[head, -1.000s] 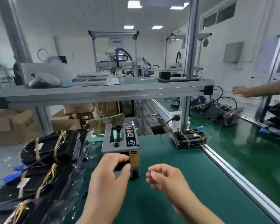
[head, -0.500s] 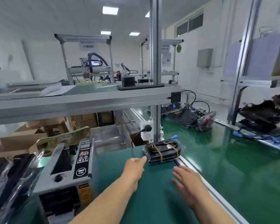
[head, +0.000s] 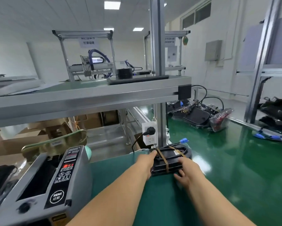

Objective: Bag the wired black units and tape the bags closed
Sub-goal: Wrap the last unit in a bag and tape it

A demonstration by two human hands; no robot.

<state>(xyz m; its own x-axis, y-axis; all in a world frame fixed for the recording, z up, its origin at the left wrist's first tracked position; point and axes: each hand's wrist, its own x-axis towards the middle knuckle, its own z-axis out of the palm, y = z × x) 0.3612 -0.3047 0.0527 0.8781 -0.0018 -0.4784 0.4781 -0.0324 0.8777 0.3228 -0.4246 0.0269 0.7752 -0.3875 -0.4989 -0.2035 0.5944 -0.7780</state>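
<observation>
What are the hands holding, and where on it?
The banded black unit: right hand grips its near right corner, left hand lies along its left edge; whether that hand grips is unclear.

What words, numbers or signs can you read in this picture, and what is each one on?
"切割": round black label on the tape dispenser.
Red display and the other dispenser labels: too blurred to read.
Hanging paper signs: too blurred to read.
</observation>
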